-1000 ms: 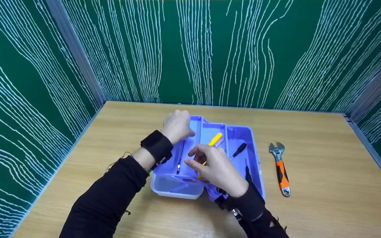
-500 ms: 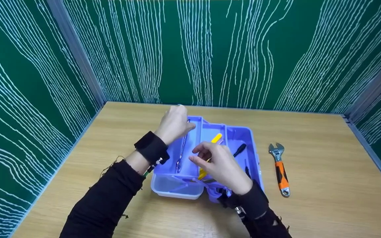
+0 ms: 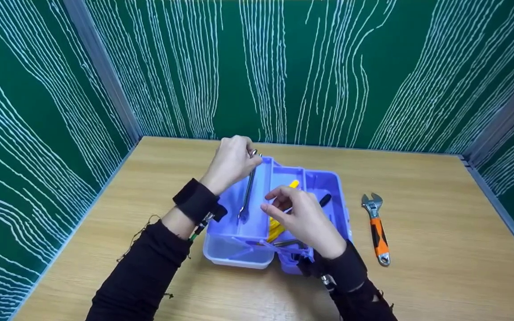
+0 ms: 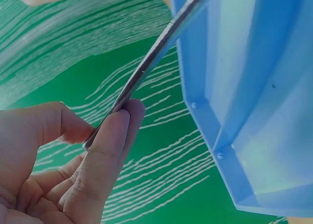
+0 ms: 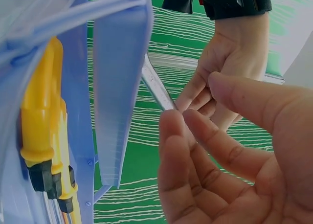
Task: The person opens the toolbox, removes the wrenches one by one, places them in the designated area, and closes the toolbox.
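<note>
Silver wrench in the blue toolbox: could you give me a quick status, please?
Left hand pinches silver wrench, far end raised, tip in blue toolbox. Right hand open above tray, holding nothing. Nothing blocking.

Legible text: none | labels, brands, numbers, signs: none readable in head or wrist views | toolbox: no marking seen | adjustable wrench: any marking too small to read | walls: white line pattern only

My wooden table fills the foreground, evenly lit. Green walls with white wavy lines enclose me on three sides, joined by grey corner posts.
</note>
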The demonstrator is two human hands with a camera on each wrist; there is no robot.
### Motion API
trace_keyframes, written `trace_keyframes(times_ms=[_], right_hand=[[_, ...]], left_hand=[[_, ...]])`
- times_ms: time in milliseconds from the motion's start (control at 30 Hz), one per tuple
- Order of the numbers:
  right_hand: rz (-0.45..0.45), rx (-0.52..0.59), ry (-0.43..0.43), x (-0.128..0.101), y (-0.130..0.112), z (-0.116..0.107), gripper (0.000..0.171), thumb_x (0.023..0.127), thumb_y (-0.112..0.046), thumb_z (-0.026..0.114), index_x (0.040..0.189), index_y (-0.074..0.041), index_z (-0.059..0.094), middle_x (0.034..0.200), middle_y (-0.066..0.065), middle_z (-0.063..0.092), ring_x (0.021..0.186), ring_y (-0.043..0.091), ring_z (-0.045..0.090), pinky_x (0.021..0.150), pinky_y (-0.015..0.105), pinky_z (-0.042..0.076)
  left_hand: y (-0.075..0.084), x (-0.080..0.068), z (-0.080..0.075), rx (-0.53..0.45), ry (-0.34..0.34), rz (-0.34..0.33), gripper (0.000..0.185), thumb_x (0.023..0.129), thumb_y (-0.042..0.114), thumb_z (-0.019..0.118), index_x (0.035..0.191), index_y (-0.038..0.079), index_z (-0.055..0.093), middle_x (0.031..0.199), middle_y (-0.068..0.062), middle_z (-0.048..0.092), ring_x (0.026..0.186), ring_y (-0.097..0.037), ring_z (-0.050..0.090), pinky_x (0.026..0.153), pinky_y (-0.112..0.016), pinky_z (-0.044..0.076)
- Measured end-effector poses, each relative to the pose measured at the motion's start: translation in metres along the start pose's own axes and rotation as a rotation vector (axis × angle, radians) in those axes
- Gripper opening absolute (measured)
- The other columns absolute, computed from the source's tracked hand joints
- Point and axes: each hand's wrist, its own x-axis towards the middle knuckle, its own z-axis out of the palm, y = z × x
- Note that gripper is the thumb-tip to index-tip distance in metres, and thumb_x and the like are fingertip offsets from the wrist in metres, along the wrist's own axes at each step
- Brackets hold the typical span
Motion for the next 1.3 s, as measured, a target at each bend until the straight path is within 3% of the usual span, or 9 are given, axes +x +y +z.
trace_keyframes(times_ms=[167, 400, 867, 1300], right_hand=[[0.020, 0.020, 0.015, 0.000, 0.001, -0.004, 0.029, 0.094, -0.035, 0.071, 0.112, -0.012, 0.071, 0.084, -0.004, 0.069, 0.076, 0.009, 0.067, 0.066, 0.024, 0.058], [0.035, 0.030, 0.028, -0.002, 0.002, -0.009, 0.031, 0.096, -0.037, 0.068, 0.116, -0.012, 0.069, 0.089, -0.004, 0.070, 0.080, 0.010, 0.068, 0.072, 0.029, 0.058], [0.018, 0.030, 0.065, -0.008, 0.007, -0.017, 0.030, 0.095, -0.038, 0.068, 0.117, -0.017, 0.067, 0.092, -0.005, 0.072, 0.078, 0.011, 0.067, 0.070, 0.025, 0.057], [0.016, 0.037, 0.037, -0.014, 0.010, -0.023, 0.027, 0.097, -0.035, 0.067, 0.115, -0.015, 0.068, 0.094, -0.005, 0.073, 0.082, 0.019, 0.070, 0.069, 0.026, 0.057]], left_hand=[[-0.001, -0.001, -0.006, -0.049, 0.038, 0.024, 0.009, 0.090, 0.016, 0.068, 0.086, 0.008, 0.068, 0.074, -0.001, 0.064, 0.060, -0.012, 0.059, 0.052, -0.021, 0.043], [0.001, -0.006, -0.011, -0.172, 0.072, 0.009, 0.008, 0.091, 0.015, 0.066, 0.086, 0.010, 0.068, 0.071, -0.001, 0.068, 0.058, -0.010, 0.068, 0.052, -0.021, 0.052], [0.006, -0.023, -0.016, -0.569, 0.128, -0.060, 0.009, 0.091, 0.015, 0.072, 0.090, 0.007, 0.068, 0.081, -0.008, 0.074, 0.067, -0.017, 0.073, 0.060, -0.028, 0.062], [0.002, -0.042, -0.013, -0.749, 0.197, -0.084, 0.003, 0.090, 0.007, 0.068, 0.093, 0.006, 0.070, 0.081, -0.010, 0.074, 0.067, -0.020, 0.074, 0.063, -0.033, 0.063]])
